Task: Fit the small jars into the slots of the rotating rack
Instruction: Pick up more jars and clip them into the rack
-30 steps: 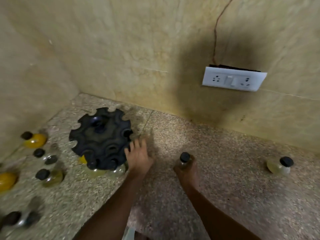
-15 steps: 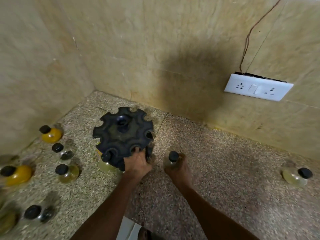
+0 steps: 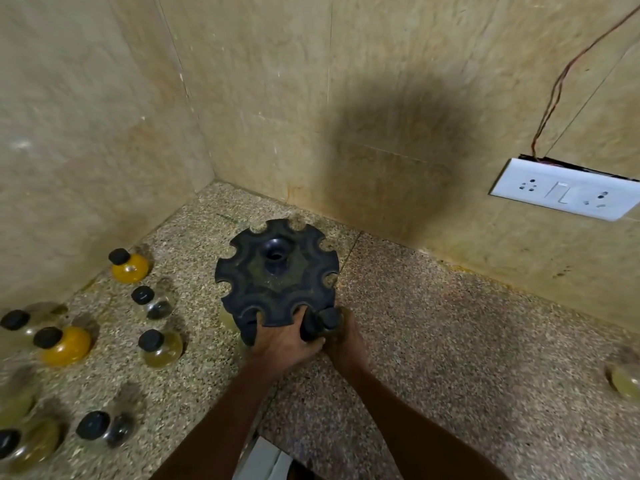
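My left hand (image 3: 282, 342) is gripping the black notched plastic rack (image 3: 277, 275)'s near rim; right hand (image 3: 343, 337) is clasping a black-capped glass jar (image 3: 329, 320) beside it.

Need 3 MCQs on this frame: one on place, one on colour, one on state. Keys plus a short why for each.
1. Where do most loose jars stand relative to the rack?
A. to its left
B. behind it against the wall
C. on top of it

2. What colour are the jar caps?
A. white
B. black
C. red

3. What is the right hand doing?
A. resting flat on the counter
B. touching the wall socket
C. holding a jar at the rack's near edge

Answers:
1 A: the jars, such as the orange-filled jar, cluster on the counter left of the rack.
2 B: each visible cap is black.
3 C: its fingers wrap the held jar beside a near slot, while the left hand grips the rack.
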